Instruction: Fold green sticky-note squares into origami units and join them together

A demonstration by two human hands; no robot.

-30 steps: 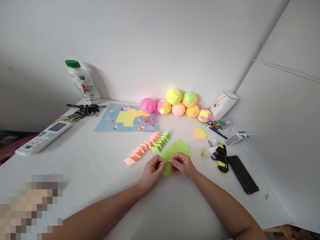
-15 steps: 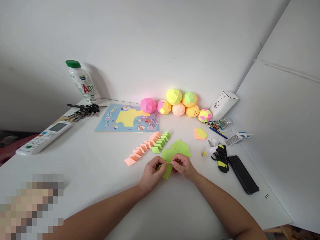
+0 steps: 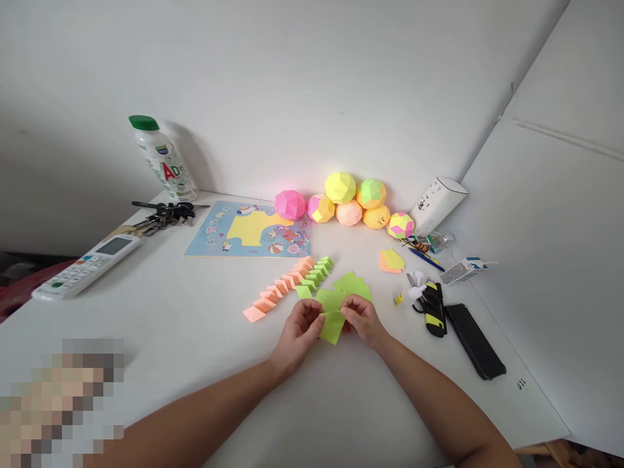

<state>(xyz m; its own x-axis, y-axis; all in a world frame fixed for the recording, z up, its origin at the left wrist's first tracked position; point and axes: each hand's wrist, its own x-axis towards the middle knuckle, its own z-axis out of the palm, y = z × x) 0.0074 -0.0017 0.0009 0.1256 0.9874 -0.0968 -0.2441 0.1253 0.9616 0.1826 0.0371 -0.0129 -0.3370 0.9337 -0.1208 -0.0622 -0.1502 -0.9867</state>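
Note:
My left hand [image 3: 298, 333] and my right hand [image 3: 363, 320] pinch a small folded green paper [image 3: 332, 325] between their fingertips, just above the white table [image 3: 195, 338]. Right behind my hands lies a loose pile of green paper squares [image 3: 348, 288]. To its left runs a diagonal row of folded orange pieces [image 3: 277, 290] beside a row of folded green pieces [image 3: 314, 273]. Several paper polyhedron balls [image 3: 341, 201] in pink, yellow, green and orange sit against the wall.
A picture sheet [image 3: 248, 231], keys [image 3: 163, 213], a remote control [image 3: 85, 266] and a green-capped bottle [image 3: 163, 161] lie to the left. On the right are orange and yellow paper scraps [image 3: 390, 260], pens [image 3: 424, 253], a white carton [image 3: 436, 203], scissors [image 3: 431, 304], a black phone [image 3: 474, 339].
The green paper has turned between my fingers and now shows a broader flat face. Both hands stay in the same place.

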